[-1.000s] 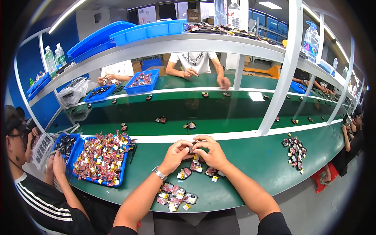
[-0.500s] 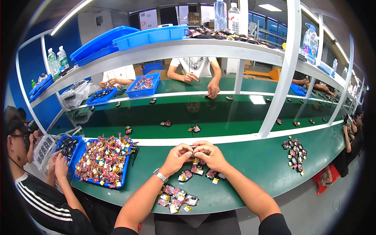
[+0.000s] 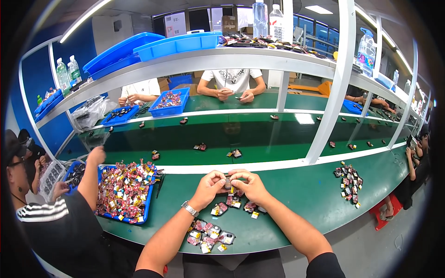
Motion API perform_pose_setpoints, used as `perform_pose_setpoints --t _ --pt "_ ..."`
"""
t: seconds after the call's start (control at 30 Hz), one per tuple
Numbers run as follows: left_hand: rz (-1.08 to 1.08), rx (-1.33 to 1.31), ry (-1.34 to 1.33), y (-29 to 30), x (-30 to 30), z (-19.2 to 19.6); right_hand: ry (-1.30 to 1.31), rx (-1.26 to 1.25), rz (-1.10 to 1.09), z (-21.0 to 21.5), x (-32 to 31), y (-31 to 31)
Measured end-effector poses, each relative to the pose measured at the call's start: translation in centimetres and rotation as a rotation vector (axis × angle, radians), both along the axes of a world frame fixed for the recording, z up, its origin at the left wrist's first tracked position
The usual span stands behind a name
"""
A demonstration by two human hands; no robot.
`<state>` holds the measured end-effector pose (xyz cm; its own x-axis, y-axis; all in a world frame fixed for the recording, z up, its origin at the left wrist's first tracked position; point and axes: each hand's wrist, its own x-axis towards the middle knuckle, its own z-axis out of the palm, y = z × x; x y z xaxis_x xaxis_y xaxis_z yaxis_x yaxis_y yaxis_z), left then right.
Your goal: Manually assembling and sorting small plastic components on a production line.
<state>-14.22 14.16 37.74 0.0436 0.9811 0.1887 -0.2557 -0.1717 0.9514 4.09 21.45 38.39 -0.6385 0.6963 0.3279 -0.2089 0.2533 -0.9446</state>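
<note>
Brown cardboard boxes [image 3: 229,21] — top shelf, far back

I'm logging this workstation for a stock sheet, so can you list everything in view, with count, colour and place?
small part: one, dark, pinched between both hands
loose parts: a scatter, red, yellow and dark, on the bench under the hands
near pile: about ten, pink and dark, at the bench's front edge
right pile: a cluster, dark and red, on the bench to the right
blue tray: one, heaped with mixed parts, to the left
green bench: one, long
upper shelf: white, carrying blue bins and clear bottles
other people: several, seated left, opposite and right
wristwatch: one, silver, left wrist
left hand: on the part
right hand: on the part
</note>
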Motion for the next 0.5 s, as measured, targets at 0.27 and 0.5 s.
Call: perform_pose_setpoints --t 0.27,0.5 --pt "-0.05 -0.052 -0.022 0.4 -0.5 -1.2 -0.142 0.096 -0.077 -0.6 -0.1 0.4" --pt "0.072 0.067 0.02 0.6 0.2 0.3 -0.142 0.069 -0.17 2.1 2.3 1.2"
